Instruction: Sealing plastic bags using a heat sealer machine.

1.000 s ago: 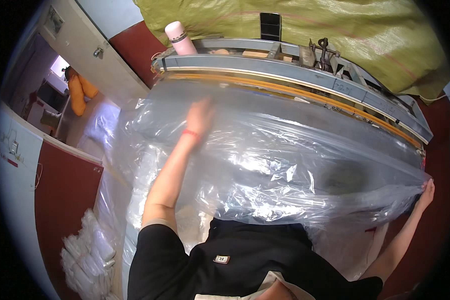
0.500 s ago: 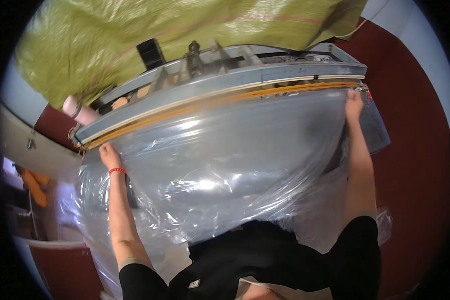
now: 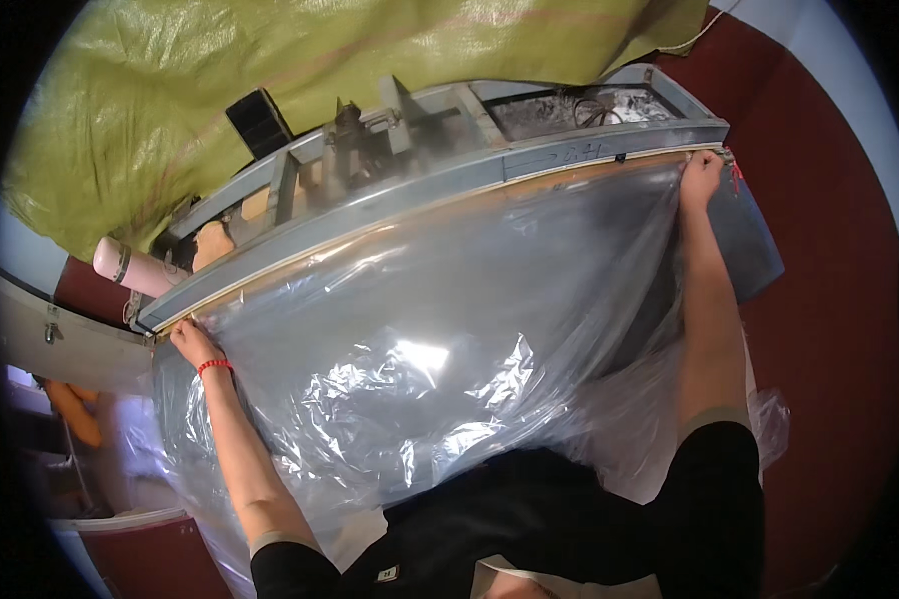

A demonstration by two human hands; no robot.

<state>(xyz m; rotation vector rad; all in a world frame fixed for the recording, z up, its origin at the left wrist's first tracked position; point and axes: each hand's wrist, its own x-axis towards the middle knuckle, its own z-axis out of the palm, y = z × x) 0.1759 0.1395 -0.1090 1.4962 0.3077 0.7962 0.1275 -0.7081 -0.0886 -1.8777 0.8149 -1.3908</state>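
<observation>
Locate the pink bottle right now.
Head view, far left: the pink bottle lies at the grey machine's left end, just above the left hand.

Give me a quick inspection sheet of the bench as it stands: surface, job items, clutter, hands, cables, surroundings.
Surface: long grey metal machine bar with a yellowish strip along its front edge.
Job's things: clear plastic sheet stretched along the bar, wrinkled and sagging toward the person.
Clutter: pink-white bottle at the bar's left end; small black block behind it.
Hands: left hand pinches the sheet's left corner at the bar; right hand grips the right corner; a red band on the left wrist.
Cables: thin wires in the machine's right tray.
Surroundings: yellow-green tarp behind; dark red floor.
</observation>
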